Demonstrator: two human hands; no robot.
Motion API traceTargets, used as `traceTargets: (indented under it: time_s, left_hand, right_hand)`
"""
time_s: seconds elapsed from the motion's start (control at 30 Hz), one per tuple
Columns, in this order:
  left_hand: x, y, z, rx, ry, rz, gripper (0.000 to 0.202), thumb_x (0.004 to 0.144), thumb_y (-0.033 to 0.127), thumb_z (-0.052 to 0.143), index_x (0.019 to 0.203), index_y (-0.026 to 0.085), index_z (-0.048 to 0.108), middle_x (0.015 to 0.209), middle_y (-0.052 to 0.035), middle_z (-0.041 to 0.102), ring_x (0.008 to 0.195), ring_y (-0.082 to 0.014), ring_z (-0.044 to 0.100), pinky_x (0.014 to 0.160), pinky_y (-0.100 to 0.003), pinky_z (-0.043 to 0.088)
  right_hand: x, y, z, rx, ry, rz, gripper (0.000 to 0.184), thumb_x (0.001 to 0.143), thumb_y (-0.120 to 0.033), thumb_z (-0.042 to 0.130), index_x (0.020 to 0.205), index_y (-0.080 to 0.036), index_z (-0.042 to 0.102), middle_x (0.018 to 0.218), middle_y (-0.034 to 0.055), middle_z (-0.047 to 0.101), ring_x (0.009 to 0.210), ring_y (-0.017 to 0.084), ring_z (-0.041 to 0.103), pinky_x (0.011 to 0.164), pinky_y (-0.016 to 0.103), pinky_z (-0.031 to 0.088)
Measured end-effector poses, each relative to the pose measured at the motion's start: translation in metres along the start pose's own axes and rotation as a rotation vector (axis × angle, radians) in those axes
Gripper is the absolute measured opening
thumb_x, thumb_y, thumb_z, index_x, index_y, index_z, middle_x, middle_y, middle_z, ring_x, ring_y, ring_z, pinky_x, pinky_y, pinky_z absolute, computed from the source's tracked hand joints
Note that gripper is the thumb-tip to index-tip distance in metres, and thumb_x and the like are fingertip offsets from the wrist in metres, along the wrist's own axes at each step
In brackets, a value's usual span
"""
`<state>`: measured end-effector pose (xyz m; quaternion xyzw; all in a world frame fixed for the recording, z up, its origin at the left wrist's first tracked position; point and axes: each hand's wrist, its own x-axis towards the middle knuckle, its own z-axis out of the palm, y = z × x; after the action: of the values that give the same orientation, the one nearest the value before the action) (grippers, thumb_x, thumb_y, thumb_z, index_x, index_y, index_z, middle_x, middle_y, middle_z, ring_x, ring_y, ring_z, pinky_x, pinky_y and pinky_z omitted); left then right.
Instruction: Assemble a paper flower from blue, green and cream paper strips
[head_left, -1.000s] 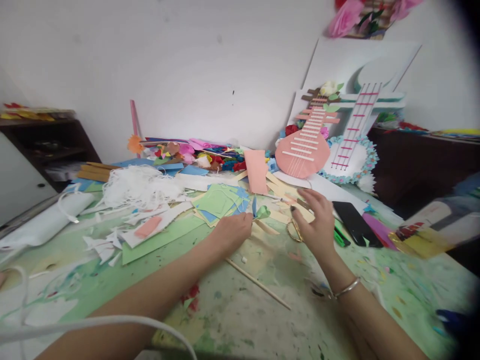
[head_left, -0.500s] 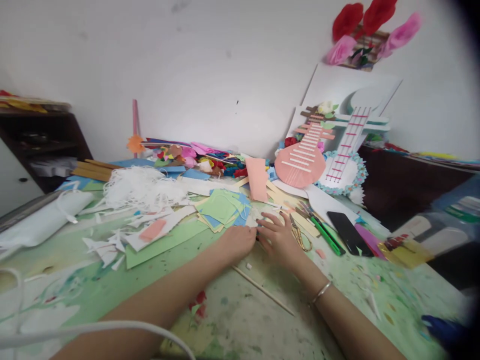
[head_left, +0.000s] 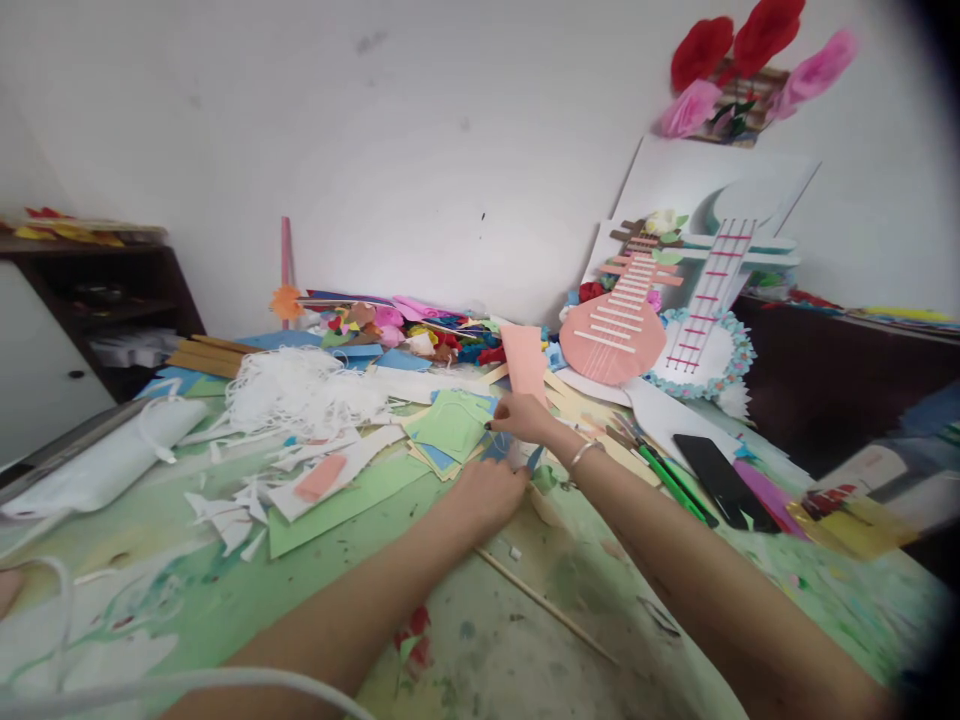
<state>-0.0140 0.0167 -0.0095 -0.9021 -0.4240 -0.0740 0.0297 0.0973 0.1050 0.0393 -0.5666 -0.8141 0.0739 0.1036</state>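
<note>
My left hand is closed low over the table, and whatever its fingers hold is hidden. A blue pointed scrap and a curved beige strip show beside its fingertips. Just beyond it, my right hand has thumb and fingers pinched together by the right edge of a stack of green paper pieces; what is in the pinch is too small to make out. On the table, a thin wooden stick runs from under my left wrist toward the front right, with a small white bit beside it.
White shredded paper and paper scraps lie on the left. To the right are a green cutter and a black phone. Pink and white paper lutes lean at the back. A white cable crosses the front left.
My right hand has moved forward and left from beside my left hand, and its spread fingers have drawn into a pinch near the green paper. My left hand stays low and closed; the view has shifted slightly.
</note>
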Motion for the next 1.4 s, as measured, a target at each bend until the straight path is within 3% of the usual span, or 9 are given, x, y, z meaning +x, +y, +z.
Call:
traceTargets:
  time_s: [0.17,0.3,0.43,0.6,0.67,0.77,1.03,1.27,1.4]
  left_hand:
    - [0.001,-0.005,-0.005,0.015,0.024,-0.042,0.025,0.086,0.015,0.034,0.101,0.013,0.054,0.088,-0.0150,0.062,0.085,-0.0262,0.059,0.068,-0.035,0.046]
    - [0.001,-0.004,-0.007,0.018,0.016,-0.053,0.027,0.084,0.011,0.034,0.101,0.012,0.055,0.091,-0.0168,0.061,0.087,-0.0274,0.057,0.068,-0.035,0.046]
    - [0.000,-0.004,-0.010,0.014,0.023,-0.070,0.029,0.084,0.009,0.032,0.104,0.011,0.054,0.094,-0.0168,0.059,0.091,-0.0249,0.057,0.070,-0.033,0.047]
    - [0.001,-0.010,-0.014,-0.017,0.054,-0.098,0.026,0.086,0.010,0.031,0.099,0.012,0.052,0.092,-0.0137,0.058,0.086,-0.0208,0.059,0.070,-0.030,0.048]
    - [0.002,-0.013,-0.014,-0.049,0.088,-0.122,0.023,0.087,0.015,0.031,0.096,0.012,0.052,0.090,-0.0129,0.059,0.082,-0.0211,0.060,0.069,-0.031,0.048]
    - [0.005,-0.014,-0.014,-0.144,0.125,-0.153,0.024,0.089,0.021,0.030,0.092,0.012,0.053,0.089,-0.0124,0.060,0.083,-0.0222,0.061,0.071,-0.033,0.047]
    - [0.004,-0.012,-0.020,-0.557,0.212,-0.277,0.021,0.086,0.033,0.038,0.097,0.015,0.039,0.074,-0.0061,0.062,0.072,-0.0211,0.061,0.062,-0.028,0.042]
    - [0.003,-0.012,-0.014,-0.751,0.281,-0.266,0.029,0.080,0.028,0.045,0.102,0.017,0.030,0.065,0.0009,0.059,0.058,-0.0172,0.058,0.057,-0.025,0.039]
    - [0.004,-0.012,-0.013,-0.730,0.239,-0.253,0.020,0.080,0.030,0.046,0.095,0.018,0.040,0.073,-0.0024,0.064,0.068,-0.0171,0.059,0.063,-0.026,0.040]
  right_hand:
    - [0.024,-0.012,0.020,0.006,-0.026,0.019,0.010,0.058,-0.005,0.061,0.063,-0.013,0.067,0.076,0.0116,0.070,0.077,0.023,0.064,0.065,0.025,0.044]
    - [0.024,-0.003,0.008,0.127,-0.001,0.036,0.009,0.062,-0.006,0.058,0.057,-0.013,0.063,0.068,0.0095,0.069,0.069,0.018,0.064,0.058,0.021,0.044]
    - [0.017,0.006,-0.013,0.312,0.090,0.043,0.017,0.074,-0.008,0.045,0.081,-0.012,0.060,0.073,0.0073,0.070,0.061,0.011,0.063,0.053,0.017,0.045]
    - [-0.012,0.002,-0.043,0.457,0.198,0.005,0.021,0.070,-0.008,0.045,0.087,-0.014,0.056,0.072,0.0040,0.067,0.066,0.010,0.063,0.057,0.017,0.047]
    - [-0.032,-0.005,-0.051,0.677,0.164,-0.036,0.025,0.066,-0.005,0.041,0.084,-0.014,0.056,0.069,0.0024,0.065,0.053,0.009,0.059,0.051,0.019,0.046]
    - [-0.066,-0.017,-0.054,0.772,0.097,-0.061,0.028,0.060,-0.004,0.038,0.078,-0.014,0.058,0.068,0.0002,0.062,0.037,0.004,0.045,0.041,0.018,0.040]
    - [-0.130,-0.013,-0.020,0.789,0.092,-0.026,0.029,0.067,-0.010,0.037,0.083,-0.016,0.061,0.084,0.0020,0.064,0.041,0.003,0.042,0.038,0.016,0.035]
    - [-0.145,0.005,0.006,0.953,0.154,0.024,0.030,0.066,-0.012,0.040,0.087,-0.016,0.062,0.089,0.0038,0.064,0.039,0.002,0.041,0.039,0.018,0.036]
    - [-0.146,0.012,0.014,0.963,0.112,0.020,0.026,0.067,-0.013,0.043,0.084,-0.014,0.064,0.085,0.0044,0.065,0.039,0.003,0.043,0.039,0.019,0.038]
